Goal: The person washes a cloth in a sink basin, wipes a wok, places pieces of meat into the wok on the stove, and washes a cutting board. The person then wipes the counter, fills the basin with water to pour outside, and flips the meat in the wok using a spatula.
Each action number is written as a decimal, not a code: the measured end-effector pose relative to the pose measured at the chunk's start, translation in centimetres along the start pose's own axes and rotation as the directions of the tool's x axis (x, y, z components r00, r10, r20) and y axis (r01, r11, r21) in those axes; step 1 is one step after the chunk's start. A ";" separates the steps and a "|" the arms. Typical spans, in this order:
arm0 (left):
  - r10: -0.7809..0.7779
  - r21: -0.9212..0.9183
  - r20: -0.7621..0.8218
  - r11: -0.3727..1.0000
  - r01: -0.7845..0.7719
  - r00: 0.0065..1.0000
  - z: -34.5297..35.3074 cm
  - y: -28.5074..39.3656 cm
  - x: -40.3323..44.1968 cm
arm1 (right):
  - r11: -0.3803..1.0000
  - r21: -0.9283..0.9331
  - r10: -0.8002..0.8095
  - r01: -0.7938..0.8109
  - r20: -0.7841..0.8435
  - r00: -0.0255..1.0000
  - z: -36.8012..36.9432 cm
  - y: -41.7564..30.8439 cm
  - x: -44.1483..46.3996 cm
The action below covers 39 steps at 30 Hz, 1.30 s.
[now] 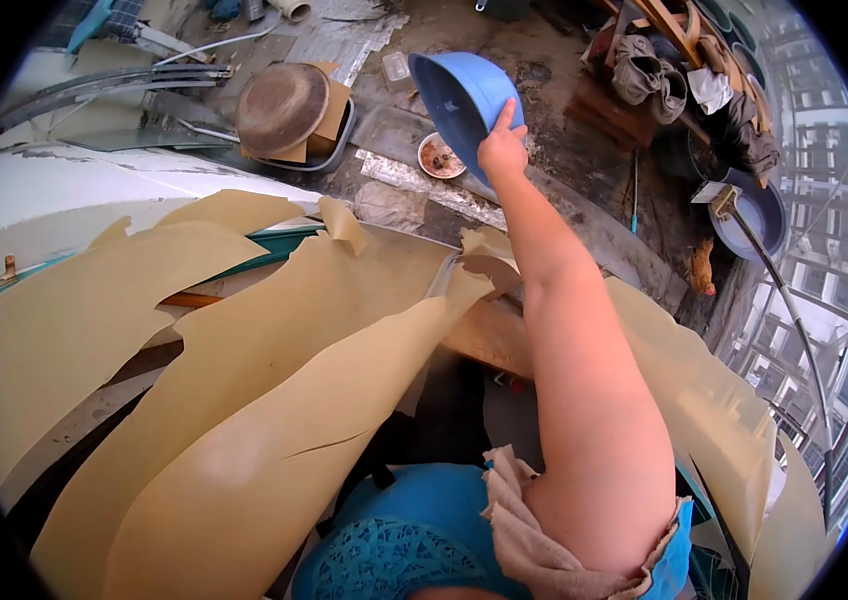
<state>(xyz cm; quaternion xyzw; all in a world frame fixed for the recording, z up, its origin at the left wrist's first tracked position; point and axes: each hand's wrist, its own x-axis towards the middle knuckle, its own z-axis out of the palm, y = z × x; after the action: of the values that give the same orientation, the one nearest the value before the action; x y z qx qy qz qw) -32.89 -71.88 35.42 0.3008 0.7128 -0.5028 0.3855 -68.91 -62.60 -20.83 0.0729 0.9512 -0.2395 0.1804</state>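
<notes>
My right hand (504, 152) reaches far forward, its fingers closed on the rim of a blue plastic basin (479, 88). The basin is tipped on its side, its inside turned to the left. Just below and left of it, a small white bowl (441, 157) with reddish-brown bits inside sits on the ground. Whether the basin touches that bowl I cannot tell. My left hand is out of view.
Torn tan sheeting (274, 430) spreads in front of my body. A brown round pan (283, 107) lies over a box at the left. On the right are a chicken (702, 266), a grey tub (759, 205), a long-handled brush (784, 290) and worn shoes (636, 75).
</notes>
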 end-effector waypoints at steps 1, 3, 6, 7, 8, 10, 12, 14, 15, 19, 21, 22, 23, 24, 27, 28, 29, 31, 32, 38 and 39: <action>-0.012 -0.002 -0.007 1.000 0.012 1.000 0.0 0.1 -0.1 | 0.999 -0.019 -0.038 0.037 -0.033 0.999 0.1 0.0 -0.1; -0.038 -0.008 -0.021 0.999 0.038 0.999 0.0 0.4 -0.4 | 0.994 -0.049 -0.101 0.100 -0.023 0.995 -0.9 -0.1 -0.9; -0.068 0.005 -0.045 0.998 0.068 0.997 -0.1 0.9 -1.2 | 0.978 -0.084 -0.195 0.190 -0.058 0.979 -2.0 0.1 -1.7; -0.072 0.029 -0.056 0.997 0.073 0.996 -0.1 1.1 -1.3 | 0.975 -0.088 -0.210 0.204 -0.060 0.976 -2.8 0.1 -1.9; -0.075 0.055 -0.071 0.995 0.079 0.995 0.0 1.3 -1.4 | 0.972 -0.094 -0.223 0.217 -0.064 0.973 -3.7 0.3 -2.2; -0.083 0.105 -0.104 0.990 0.094 0.991 0.6 1.7 -1.3 | 0.983 -0.055 -0.177 0.172 -0.104 0.979 -5.9 0.3 -3.1; -0.164 0.044 -0.301 0.982 0.186 0.939 2.0 2.7 -0.9 | 0.995 0.029 -0.091 0.096 -0.155 0.984 -8.3 0.5 -3.8; -0.320 -0.160 -0.603 0.946 0.283 0.730 3.9 4.1 0.5 | 0.986 0.165 0.044 -0.010 -0.201 0.979 -10.9 0.8 -4.0; -0.384 -0.220 -0.601 0.923 0.316 0.701 2.9 3.9 0.9 | 0.956 0.284 0.122 -0.072 -0.161 0.979 -12.8 0.9 -4.3; -0.329 -0.187 -0.689 0.942 0.280 0.646 3.2 4.3 0.9 | 0.243 0.962 0.331 -0.126 0.040 0.943 -18.1 1.5 -6.5; -0.276 -0.149 -0.770 0.955 0.258 0.576 3.7 4.3 1.3 | -0.126 0.983 0.161 -0.137 0.156 0.975 -19.5 3.2 -7.9; -0.257 -0.138 -0.782 0.960 0.245 0.568 3.7 4.2 1.3 | -0.261 0.953 0.090 -0.151 0.179 0.980 -21.0 3.5 -10.6; -0.239 -0.127 -0.794 0.964 0.233 0.559 3.6 4.4 1.1 | -0.317 0.933 0.045 -0.169 0.193 0.980 -21.8 4.1 -13.1; -0.223 -0.117 -0.806 0.968 0.222 0.548 3.7 4.6 0.9 | -0.368 0.911 -0.001 -0.186 0.199 0.980 -22.6 4.7 -15.5; -0.188 -0.121 -0.869 0.978 0.172 0.457 3.4 4.4 1.3 | -0.515 0.807 -0.165 -0.288 0.236 0.958 -24.1 6.6 -23.1; -0.159 -0.110 -0.917 0.982 0.152 0.366 3.7 5.3 1.0 | -0.521 0.799 -0.271 -0.300 0.179 0.946 -24.5 7.6 -30.1; -0.150 -0.114 -0.945 0.984 0.136 0.291 3.8 5.6 1.3 | -0.507 0.802 -0.310 -0.315 0.171 0.935 -24.6 7.8 -33.9; -0.138 -0.114 -0.970 0.985 0.130 0.201 3.8 6.2 1.4 | -0.546 0.747 -0.358 -0.379 0.201 0.912 -23.5 9.3 -39.3; -0.132 -0.112 -0.976 0.986 0.122 0.170 4.0 6.7 1.4 | -0.551 0.711 -0.395 -0.437 0.240 0.887 -22.7 10.2 -41.9; -0.139 -0.141 -0.984 0.990 -0.008 0.109 5.4 8.5 1.9 | -0.466 0.833 -0.134 -0.298 0.266 0.955 -17.7 15.1 -60.0; -0.131 -0.132 -0.988 0.991 -0.015 0.085 5.4 8.8 1.7 | -0.500 0.820 -0.084 -0.279 0.275 0.958 -17.4 16.1 -63.1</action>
<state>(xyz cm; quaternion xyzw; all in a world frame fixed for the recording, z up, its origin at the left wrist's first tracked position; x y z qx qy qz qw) -25.26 -74.20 28.64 0.5116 0.8229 -0.1429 -0.2019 -12.30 -43.47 10.43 0.2606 0.2325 -0.9250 0.1498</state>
